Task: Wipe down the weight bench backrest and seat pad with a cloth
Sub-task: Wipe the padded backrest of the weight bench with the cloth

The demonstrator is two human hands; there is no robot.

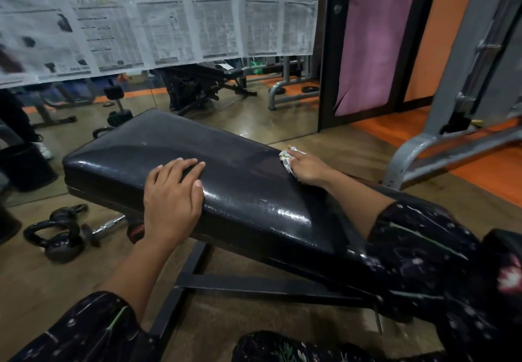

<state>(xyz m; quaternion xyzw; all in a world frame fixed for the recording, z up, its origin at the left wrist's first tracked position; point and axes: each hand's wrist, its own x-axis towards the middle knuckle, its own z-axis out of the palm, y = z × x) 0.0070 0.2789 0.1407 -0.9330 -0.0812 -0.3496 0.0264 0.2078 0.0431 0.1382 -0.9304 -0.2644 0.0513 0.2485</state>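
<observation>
Left hand [172, 200] rests flat, fingers straight, on the glossy black padded bench backrest [240, 192]. Right hand [306, 169], farther along, presses a crumpled white patterned cloth [285, 159] against the pad's far edge. Black kettlebells [56, 234] lie on the brown floor [56, 291] below the left hand.

We see the weight bench pad [226, 180], a long black vinyl cushion with rounded corners, lying roughly flat on a dark metal frame and running from the far left toward the near right. Its surface is glossy, with bright wet-looking sheen along the near edge and a duller, streaked patch toward the far end. The cloth [285, 161], small, white and bunched with green and yellow markings, sits on the pad's far right edge.
</observation>
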